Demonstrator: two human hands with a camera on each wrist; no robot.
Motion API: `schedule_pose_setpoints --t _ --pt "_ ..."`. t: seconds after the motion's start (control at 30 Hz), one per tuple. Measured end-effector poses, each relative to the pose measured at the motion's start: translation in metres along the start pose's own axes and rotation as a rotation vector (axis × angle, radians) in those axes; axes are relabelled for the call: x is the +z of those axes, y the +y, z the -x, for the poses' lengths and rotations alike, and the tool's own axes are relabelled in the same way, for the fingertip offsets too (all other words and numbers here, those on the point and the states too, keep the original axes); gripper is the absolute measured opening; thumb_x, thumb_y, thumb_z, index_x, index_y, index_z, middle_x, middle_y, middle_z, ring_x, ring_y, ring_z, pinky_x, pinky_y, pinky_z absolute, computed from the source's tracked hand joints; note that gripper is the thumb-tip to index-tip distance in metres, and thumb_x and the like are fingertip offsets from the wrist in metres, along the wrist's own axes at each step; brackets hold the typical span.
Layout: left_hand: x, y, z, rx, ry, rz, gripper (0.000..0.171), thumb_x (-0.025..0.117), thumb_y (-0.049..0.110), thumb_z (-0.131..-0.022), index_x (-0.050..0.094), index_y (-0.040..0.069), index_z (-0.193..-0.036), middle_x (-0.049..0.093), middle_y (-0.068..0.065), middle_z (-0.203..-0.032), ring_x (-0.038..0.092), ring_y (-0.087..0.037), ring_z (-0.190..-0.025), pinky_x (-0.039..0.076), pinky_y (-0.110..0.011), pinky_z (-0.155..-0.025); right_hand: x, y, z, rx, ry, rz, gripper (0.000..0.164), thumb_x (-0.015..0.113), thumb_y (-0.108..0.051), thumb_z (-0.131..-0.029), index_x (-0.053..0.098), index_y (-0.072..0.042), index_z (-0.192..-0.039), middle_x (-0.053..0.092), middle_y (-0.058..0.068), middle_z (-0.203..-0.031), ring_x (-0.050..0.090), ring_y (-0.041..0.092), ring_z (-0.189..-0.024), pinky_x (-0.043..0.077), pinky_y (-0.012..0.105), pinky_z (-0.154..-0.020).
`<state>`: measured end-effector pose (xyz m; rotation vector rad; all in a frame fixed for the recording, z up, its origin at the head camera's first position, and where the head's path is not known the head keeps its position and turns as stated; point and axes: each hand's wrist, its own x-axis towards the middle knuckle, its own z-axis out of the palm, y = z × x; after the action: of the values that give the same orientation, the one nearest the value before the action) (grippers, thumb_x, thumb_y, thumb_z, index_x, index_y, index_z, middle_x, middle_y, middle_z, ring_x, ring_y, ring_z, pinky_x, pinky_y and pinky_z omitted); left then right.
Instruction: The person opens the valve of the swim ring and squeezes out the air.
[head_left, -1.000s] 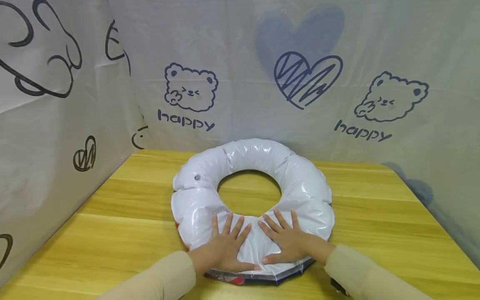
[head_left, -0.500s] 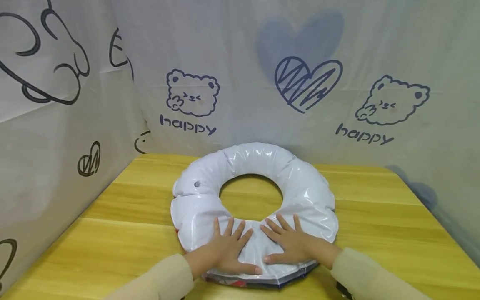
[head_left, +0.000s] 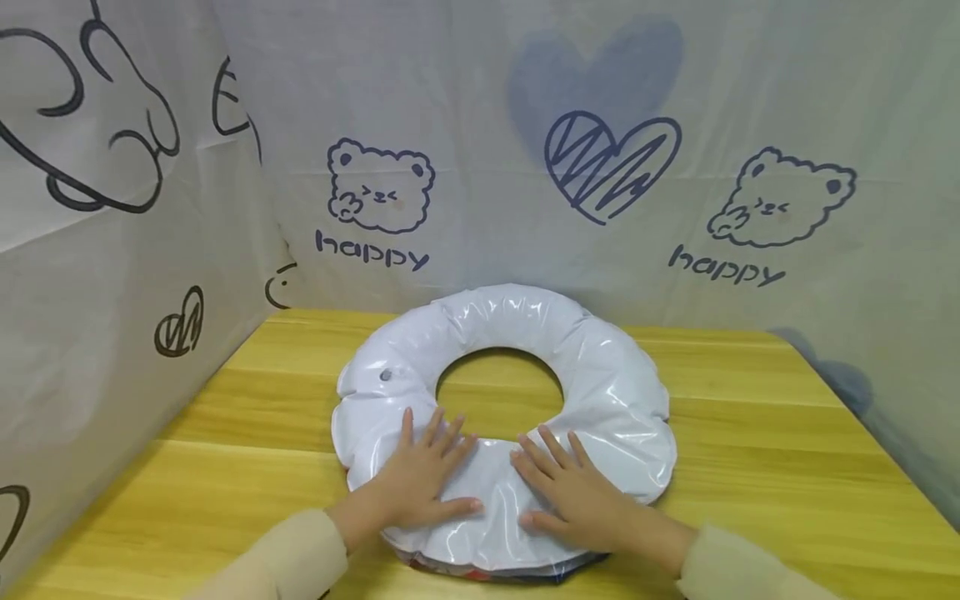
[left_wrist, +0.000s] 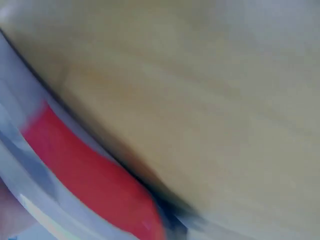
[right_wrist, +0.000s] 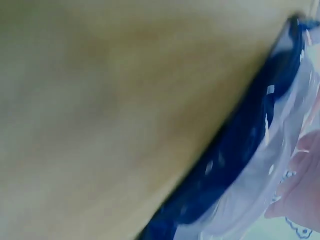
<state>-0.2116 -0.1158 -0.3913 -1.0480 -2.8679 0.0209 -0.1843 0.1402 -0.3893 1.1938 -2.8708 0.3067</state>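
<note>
A white inflatable swim ring (head_left: pixel 615 383) lies flat in the middle of the table, glossy and creased, with a small valve (head_left: pixel 386 375) on its upper left. My left hand (head_left: pixel 420 479) rests on its near left part, fingers spread and straight. On the near right part lies my right hand (head_left: pixel 573 492), also with straight, spread fingers. The left wrist view shows a red patch (left_wrist: pixel 100 175) on the ring's side. A dark blue band (right_wrist: pixel 235 145) runs along the side in the right wrist view, where part of the right hand shows at the edge.
The wood-grain table (head_left: pixel 750 442) extends on both sides of the ring. Behind it hangs a pale cloth (head_left: pixel 480 200) printed with bears and hearts, close to the ring's far edge. Another cloth wall (head_left: pixel 97 333) borders the left side.
My left hand has shifted left and a little away from me across the ring, widening the gap between the hands. The near part of the ring looks puffier than before.
</note>
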Motion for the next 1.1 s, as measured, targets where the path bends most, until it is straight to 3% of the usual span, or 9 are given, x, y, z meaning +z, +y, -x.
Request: schedule_pose_setpoints --t 0.1,0.3,0.53,0.9,1.1 --pt "-0.001 -0.017 -0.001 -0.043 0.010 0.011 0.078 0.041 0.065 -0.087 0.036 0.012 -0.143 0.026 -0.019 -0.151 0.016 -0.045 -0.139 0.006 -0.070 -0.104 0.004 -0.008 0.003 -0.013 -0.015 -0.023 0.074 0.040 -0.056 -0.092 0.025 -0.009 -0.147 0.018 0.016 -0.154 0.009 0.043 -0.141 0.012 0.065 -0.107" --pt "0.003 -0.036 -0.001 -0.082 -0.029 0.075 0.075 0.042 0.062 -0.088 0.035 0.012 -0.144 0.020 -0.018 -0.153 0.009 -0.044 -0.141 0.000 -0.068 -0.106 0.007 -0.017 0.007 0.020 -0.160 -0.121 0.084 0.042 -0.062 -0.088 0.012 -0.014 -0.150 0.005 0.014 -0.157 0.002 0.047 -0.140 0.008 0.070 -0.104" --pt "0.009 -0.039 0.000 -0.107 -0.103 0.125 0.077 0.039 0.063 -0.088 0.028 0.014 -0.147 0.012 -0.016 -0.156 0.003 -0.041 -0.142 -0.002 -0.069 -0.106 0.010 -0.018 0.004 0.075 -0.253 -0.118 0.081 0.039 -0.064 -0.088 0.013 -0.018 -0.150 0.006 0.009 -0.158 0.000 0.044 -0.141 0.002 0.071 -0.104" --pt "0.015 -0.037 -0.003 -0.147 -0.149 0.152 0.079 0.038 0.064 -0.088 0.030 0.011 -0.146 0.019 -0.016 -0.154 0.010 -0.041 -0.142 0.001 -0.069 -0.105 0.009 -0.021 -0.001 0.079 -0.298 -0.033 0.083 0.039 -0.066 -0.087 0.012 -0.021 -0.150 0.005 0.005 -0.158 -0.006 0.042 -0.141 -0.003 0.069 -0.105" --pt "0.017 -0.035 -0.005 -0.148 -0.170 0.082 0.082 0.039 0.066 -0.087 0.029 0.010 -0.146 0.021 -0.018 -0.153 0.013 -0.043 -0.141 0.004 -0.071 -0.104 0.008 -0.023 -0.004 0.107 -0.350 -0.009 0.082 0.038 -0.067 -0.086 0.013 -0.023 -0.150 0.005 0.003 -0.158 -0.007 0.040 -0.142 -0.005 0.068 -0.106"
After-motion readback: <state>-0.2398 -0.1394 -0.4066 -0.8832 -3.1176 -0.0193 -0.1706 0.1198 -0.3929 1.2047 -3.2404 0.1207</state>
